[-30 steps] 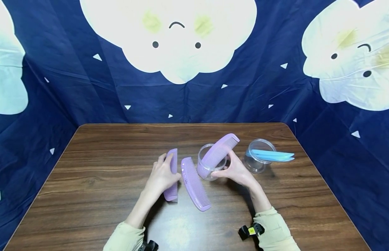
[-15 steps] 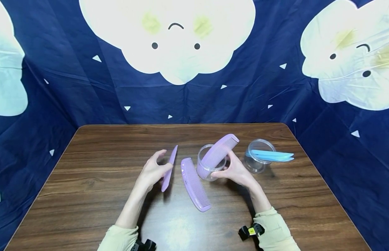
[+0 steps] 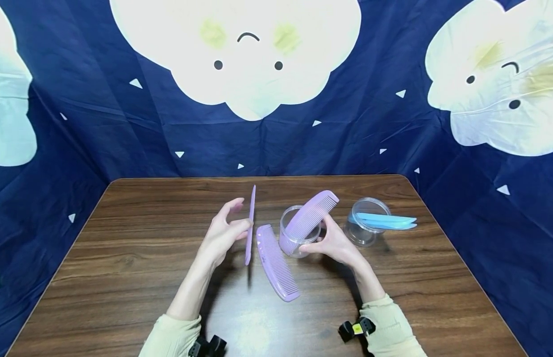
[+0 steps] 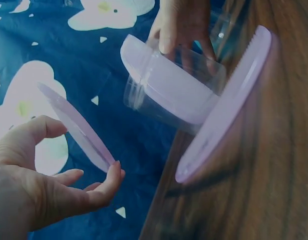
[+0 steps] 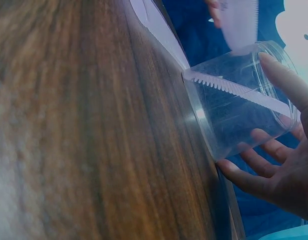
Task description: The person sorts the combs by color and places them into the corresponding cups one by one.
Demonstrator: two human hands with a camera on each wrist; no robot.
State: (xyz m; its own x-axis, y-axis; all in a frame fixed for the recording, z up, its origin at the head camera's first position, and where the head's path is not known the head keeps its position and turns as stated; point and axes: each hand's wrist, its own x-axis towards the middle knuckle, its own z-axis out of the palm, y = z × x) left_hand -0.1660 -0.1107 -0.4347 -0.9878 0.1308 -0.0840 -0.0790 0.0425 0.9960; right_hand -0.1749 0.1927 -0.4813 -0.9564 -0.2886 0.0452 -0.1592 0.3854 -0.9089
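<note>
My left hand [image 3: 219, 239] pinches a purple comb [image 3: 250, 230] and holds it edge-on above the table. In the left wrist view, the thumb and fingertips meet opposite parts of this comb [image 4: 81, 131]. My right hand [image 3: 337, 244] grips a clear plastic jar [image 5: 228, 120], its fingers and thumb round the side. Inside that jar a second purple comb [image 3: 311, 215] leans to the right, its upper part sticking out over the rim. Flat on the table between the hands lies a third purple comb [image 3: 276, 263], close to the jar's left side.
Another clear jar [image 3: 363, 238] stands to the right, with light-blue flat pieces [image 3: 385, 221] leaning out of it. The wooden table [image 3: 124, 277] ends at the back against a dark blue cloth [image 3: 142, 144] printed with clouds.
My left hand has lifted its comb off the table, turned it edge-on, and moved it slightly right and farther back. The right hand and jar hold their place.
</note>
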